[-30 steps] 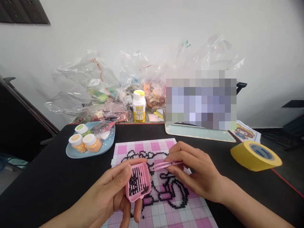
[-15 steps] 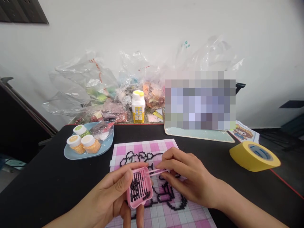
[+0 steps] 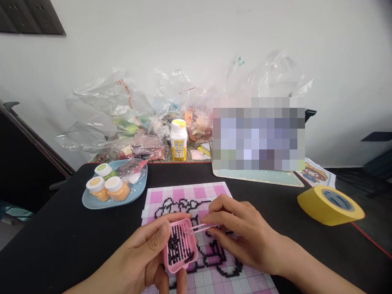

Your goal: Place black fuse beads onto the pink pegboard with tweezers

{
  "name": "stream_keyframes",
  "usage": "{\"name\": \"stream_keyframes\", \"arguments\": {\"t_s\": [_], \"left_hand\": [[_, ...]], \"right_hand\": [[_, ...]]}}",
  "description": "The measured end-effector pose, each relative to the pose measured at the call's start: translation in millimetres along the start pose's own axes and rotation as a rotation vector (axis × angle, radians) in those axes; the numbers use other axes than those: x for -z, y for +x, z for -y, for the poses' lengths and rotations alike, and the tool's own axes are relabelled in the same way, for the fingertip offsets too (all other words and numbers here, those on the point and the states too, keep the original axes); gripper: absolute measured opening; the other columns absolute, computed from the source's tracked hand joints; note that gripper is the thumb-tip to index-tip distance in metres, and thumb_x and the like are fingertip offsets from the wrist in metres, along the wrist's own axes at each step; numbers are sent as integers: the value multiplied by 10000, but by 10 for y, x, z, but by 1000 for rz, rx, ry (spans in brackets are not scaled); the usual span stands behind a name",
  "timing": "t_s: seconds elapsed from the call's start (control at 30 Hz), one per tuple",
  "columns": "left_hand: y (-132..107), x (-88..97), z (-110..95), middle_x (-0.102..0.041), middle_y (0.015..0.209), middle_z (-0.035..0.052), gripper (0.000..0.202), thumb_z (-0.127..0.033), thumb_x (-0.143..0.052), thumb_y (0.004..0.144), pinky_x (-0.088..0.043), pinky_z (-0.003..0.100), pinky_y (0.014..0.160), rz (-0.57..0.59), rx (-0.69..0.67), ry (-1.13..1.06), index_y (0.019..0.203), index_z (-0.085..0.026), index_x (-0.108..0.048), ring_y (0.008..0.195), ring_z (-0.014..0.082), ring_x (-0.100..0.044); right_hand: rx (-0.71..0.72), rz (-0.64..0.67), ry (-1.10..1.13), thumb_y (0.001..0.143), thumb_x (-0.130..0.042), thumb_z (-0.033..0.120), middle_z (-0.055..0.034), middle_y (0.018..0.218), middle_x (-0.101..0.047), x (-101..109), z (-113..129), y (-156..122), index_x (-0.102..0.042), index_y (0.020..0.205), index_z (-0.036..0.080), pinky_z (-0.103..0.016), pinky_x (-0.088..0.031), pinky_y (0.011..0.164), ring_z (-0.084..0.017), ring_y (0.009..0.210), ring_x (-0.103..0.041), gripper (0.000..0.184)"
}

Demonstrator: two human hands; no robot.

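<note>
My left hand (image 3: 150, 253) grips a small pink tray (image 3: 196, 250), tilted toward me, with its thumb on the rim. Black beads (image 3: 175, 249) lie in the tray's grooves, some in rows and some heaped. Between the fingers of my right hand (image 3: 245, 228) is a pair of pale pink tweezers (image 3: 200, 228), whose tips reach inside the tray's upper right. Whether the tips hold a bead is too small to tell. Below both hands lies a pink and white checkered pegboard (image 3: 186, 190) bearing outlines made of black beads (image 3: 229, 272). My hands cover part of it.
On the left, a blue plate (image 3: 139, 192) carries bead jars (image 3: 118, 190) and a small bag (image 3: 130, 169). A white and yellow bottle (image 3: 178, 141) stands at the back before plastic bags (image 3: 122, 106). Yellow tape (image 3: 330, 205) lies right, near a pale green board (image 3: 260, 177) and printed paper (image 3: 315, 173).
The scene sits slightly lower in view. The tweezers' tips stay at the tray's upper right, with only a slight shift of the right hand. Both hands keep their holds.
</note>
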State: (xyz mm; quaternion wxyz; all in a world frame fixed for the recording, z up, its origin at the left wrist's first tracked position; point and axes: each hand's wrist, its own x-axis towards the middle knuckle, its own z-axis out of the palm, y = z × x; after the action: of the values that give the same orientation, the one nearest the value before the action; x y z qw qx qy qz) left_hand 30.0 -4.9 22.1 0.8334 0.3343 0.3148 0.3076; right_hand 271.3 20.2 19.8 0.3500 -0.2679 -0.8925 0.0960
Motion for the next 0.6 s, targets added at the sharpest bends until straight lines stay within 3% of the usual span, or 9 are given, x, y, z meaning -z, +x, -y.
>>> {"name": "stream_keyframes", "arguments": {"t_s": [0.13,0.33,0.6], "left_hand": [[6,3,-4,-730,712,55,535,-514,-547,924,-444,220,284,-10,-10,29,1311,-151,-482,439,181,-661],[5,0,-6,-724,692,48,569,-515,-536,929,-436,217,285,-21,10,33,1368,-166,-437,417,174,-644],[18,10,7,-728,702,52,524,-527,-553,914,-438,216,280,-9,0,46,1295,-167,-532,435,181,-661]], "right_hand": [[0,-14,-18,965,-472,150,-54,897,-602,5,14,3,-615,1048,166,-231,-418,557,-125,732,-584,166],[16,-23,-22,969,-466,155,-55,888,-605,-1,7,12,-617,1047,168,-228,-430,558,-125,725,-583,170],[-6,2,21,954,-500,146,-54,896,-608,-9,-9,-2,-612,1042,163,-230,-420,562,-126,738,-584,143]]}}
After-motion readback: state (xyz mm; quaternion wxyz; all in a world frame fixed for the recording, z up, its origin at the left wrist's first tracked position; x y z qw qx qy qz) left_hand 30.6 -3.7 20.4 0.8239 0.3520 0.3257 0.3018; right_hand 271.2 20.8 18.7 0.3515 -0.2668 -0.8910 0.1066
